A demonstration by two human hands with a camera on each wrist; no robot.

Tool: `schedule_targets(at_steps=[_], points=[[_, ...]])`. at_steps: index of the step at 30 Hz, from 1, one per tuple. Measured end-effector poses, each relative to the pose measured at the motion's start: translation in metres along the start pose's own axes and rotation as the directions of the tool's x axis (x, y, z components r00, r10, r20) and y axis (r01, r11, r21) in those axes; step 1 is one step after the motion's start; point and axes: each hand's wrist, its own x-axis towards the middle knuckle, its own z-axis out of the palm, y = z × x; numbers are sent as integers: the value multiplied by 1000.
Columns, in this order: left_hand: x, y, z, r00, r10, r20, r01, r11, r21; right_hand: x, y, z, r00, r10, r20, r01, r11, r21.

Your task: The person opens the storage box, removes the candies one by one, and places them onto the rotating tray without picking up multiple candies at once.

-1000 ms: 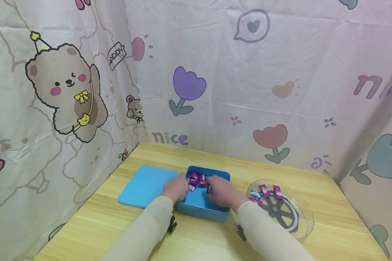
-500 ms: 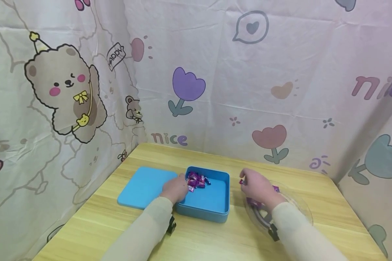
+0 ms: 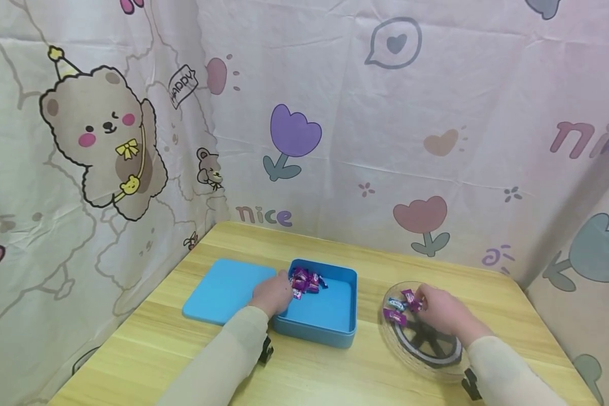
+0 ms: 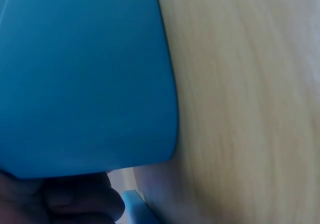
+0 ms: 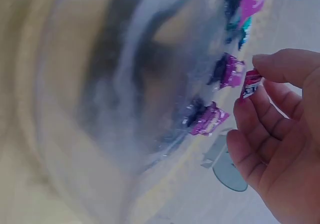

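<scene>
Candy [image 5: 251, 84] in a red wrapper is pinched between the thumb and fingertips of the right hand [image 3: 444, 311], which hovers over the clear round dish [image 3: 421, 369] on the right side of the table [image 3: 335, 378]. More wrapped sweets lie in the left and far part of the dish: a blue-and-white sweet [image 3: 396, 304] and, just beside it on the near side, a purple sweet [image 3: 395, 317], with another purple wrapper close to the fingertips. A dark spoked wheel shape [image 3: 428, 338] shows within the dish; whether it is printed there or lies underneath, I cannot tell.

Well to the left, the left hand [image 3: 272, 293] grips the left wall of the blue box [image 3: 325, 309], its thumb up at the rim. A heap of purple-wrapped sweets [image 3: 303, 279] lies inside, gathered toward the far left corner. Left of the box, a flat light-blue panel [image 3: 228, 290] with rounded corners lies on the table, partly behind the left hand. Both arms wear pale sleeves [image 3: 210, 361], with something black at each wrist. Behind the table's far edge hangs a pale cloth [image 3: 345, 180] printed with tulips, hearts and bears.
</scene>
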Motion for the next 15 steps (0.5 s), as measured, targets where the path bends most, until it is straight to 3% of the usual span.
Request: schedule_targets(at_steps=[7,15], points=[[0,-1,0,1000,2,0,-2,1000,-4,4,3,18,999,-37,7,37,999,-18],[0,-2,1,1000,5,-2,-5,1000,-20,6,-4,22,998,-67,-4,67,997,-38]])
